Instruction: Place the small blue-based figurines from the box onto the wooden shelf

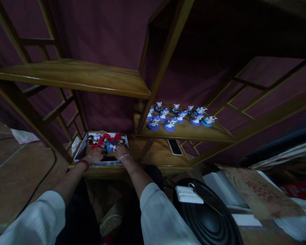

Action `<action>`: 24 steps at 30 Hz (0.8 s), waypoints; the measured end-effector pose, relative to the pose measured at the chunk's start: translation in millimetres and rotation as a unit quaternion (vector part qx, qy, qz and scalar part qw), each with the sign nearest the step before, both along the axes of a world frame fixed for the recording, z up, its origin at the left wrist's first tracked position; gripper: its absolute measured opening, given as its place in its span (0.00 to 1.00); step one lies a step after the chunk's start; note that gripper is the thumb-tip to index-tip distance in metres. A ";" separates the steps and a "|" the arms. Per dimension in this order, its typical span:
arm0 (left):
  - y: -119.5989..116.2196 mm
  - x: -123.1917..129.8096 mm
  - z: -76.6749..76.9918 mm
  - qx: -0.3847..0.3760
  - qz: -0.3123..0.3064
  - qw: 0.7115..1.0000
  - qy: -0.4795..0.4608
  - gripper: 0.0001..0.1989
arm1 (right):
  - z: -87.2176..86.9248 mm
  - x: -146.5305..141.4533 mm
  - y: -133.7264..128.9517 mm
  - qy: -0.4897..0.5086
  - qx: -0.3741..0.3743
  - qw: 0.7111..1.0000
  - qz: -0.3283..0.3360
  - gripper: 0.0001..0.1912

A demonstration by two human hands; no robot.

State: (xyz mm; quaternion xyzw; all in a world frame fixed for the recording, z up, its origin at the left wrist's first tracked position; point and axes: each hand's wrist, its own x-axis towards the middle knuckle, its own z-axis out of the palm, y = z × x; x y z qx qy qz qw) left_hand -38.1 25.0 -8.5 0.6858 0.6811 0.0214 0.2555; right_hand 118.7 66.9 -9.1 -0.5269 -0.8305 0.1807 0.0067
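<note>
My left hand reaches over the near side of a shallow open cardboard box on the low shelf, beside red and dark figurines. My right hand is over the box's right part, close to a blue figurine and a dark-haired figurine. Several small figurines lie mixed together in the box. Both hands point downward, and their fingertips are lost in shadow and among the figurines, so any grip is hidden. A red bead bracelet circles my left wrist; a thin silver bracelet is on my right.
On a raised shelf to the right stand several purple, black and blue figurines. Below it lies a phone. A round black stool holds a white case. A wooden upright separates the shelf bays.
</note>
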 end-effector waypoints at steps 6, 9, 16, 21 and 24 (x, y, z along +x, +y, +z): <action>0.8 0.6 1.5 -0.008 -0.001 1.000 0.017 0.24 | 2.9 1.1 0.4 -0.009 -0.010 0.999 0.032 0.16; 0.8 -1.2 -1.6 -0.019 -0.011 1.000 0.011 0.30 | 2.5 2.5 0.4 0.001 0.000 0.998 0.065 0.22; 3.4 -4.2 -8.3 -0.030 -0.035 0.999 0.004 0.30 | 0.8 3.4 0.4 -0.027 -0.018 0.995 0.094 0.29; 2.9 -2.7 -4.4 -0.039 -0.023 0.999 0.010 0.29 | 1.8 3.1 -0.6 -0.007 -0.017 0.997 0.070 0.21; 1.7 -2.2 -2.2 -0.031 -0.025 0.999 0.008 0.28 | 1.1 2.8 0.2 -0.007 -0.013 0.998 0.063 0.20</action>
